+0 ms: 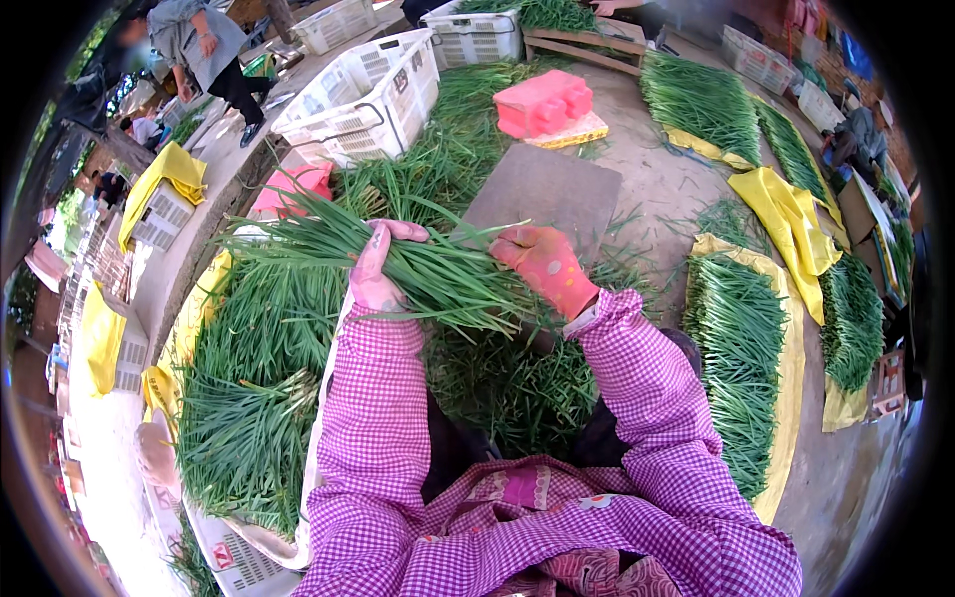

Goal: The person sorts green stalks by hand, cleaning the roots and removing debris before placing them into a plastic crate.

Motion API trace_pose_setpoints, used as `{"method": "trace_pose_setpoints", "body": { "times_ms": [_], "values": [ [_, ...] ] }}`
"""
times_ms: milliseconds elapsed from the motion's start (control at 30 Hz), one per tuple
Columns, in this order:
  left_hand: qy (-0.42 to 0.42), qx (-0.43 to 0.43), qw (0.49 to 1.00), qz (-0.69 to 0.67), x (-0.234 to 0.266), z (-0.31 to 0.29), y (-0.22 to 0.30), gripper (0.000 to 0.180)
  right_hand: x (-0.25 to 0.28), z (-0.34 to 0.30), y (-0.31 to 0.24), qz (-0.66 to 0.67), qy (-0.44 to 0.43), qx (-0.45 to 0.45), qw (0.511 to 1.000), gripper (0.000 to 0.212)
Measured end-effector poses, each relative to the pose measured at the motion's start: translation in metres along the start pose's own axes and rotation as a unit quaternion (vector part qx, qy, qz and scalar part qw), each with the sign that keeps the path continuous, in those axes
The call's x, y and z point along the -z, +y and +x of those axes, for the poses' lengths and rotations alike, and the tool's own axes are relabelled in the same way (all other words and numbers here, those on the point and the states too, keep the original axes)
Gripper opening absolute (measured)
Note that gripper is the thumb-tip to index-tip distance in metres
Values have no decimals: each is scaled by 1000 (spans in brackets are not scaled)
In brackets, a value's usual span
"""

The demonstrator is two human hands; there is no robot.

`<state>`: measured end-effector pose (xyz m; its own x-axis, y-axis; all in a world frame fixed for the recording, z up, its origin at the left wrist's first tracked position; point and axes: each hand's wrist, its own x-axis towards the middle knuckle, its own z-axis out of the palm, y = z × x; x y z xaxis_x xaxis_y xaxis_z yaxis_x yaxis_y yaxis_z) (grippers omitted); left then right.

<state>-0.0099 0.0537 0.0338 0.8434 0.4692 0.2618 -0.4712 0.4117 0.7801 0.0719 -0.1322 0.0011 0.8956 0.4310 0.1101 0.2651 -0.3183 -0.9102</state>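
Long green stalks [448, 274], gathered in a loose bunch, are held up crosswise before the seated person, over a darker heap of greens [512, 388] between the knees. From where I stand, 2 yellow cloths [167, 184] hang over pale crates [162, 221] at far left. Nearer, a thick pile of greens [249, 428] lies beside the left forearm. The left hand [376, 279], in a pale pink glove, is half closed around the bunch. Ahead of it stands a large white crate [363, 144]; farther right, a pink plastic block [537, 104] and a dark flat board [557, 189]. The right hand [545, 267], gloved in spotted orange-pink, has its fingers drawn together at the bunch's right end; whether they pinch any stalks, I can't tell. At right, greens lie in neat rows [736, 368] on yellow sheeting [791, 388].
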Motion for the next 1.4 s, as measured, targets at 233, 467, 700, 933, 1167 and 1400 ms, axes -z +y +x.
{"method": "trace_pose_setpoints", "body": {
  "times_ms": [233,467,700,933,1167,1400],
  "values": [
    [-53,25,998,-26,-1,0,-15,20,29,6,2,-190,109,100,971,19],
    [-58,58,996,-19,-16,-8,-18,19,50,10,6,-178,136,83,971,20],
    [-34,69,994,-75,6,5,-16,23,66,18,19,-239,201,-27,950,23],
    [110,10,981,-159,35,28,-22,18,63,16,24,-214,213,143,943,37],
    [111,48,985,-120,32,20,-34,32,-19,-30,-47,-252,89,398,878,36],
    [161,78,975,-134,10,10,-23,24,-21,-14,-17,86,46,202,975,16]
  ]
}}
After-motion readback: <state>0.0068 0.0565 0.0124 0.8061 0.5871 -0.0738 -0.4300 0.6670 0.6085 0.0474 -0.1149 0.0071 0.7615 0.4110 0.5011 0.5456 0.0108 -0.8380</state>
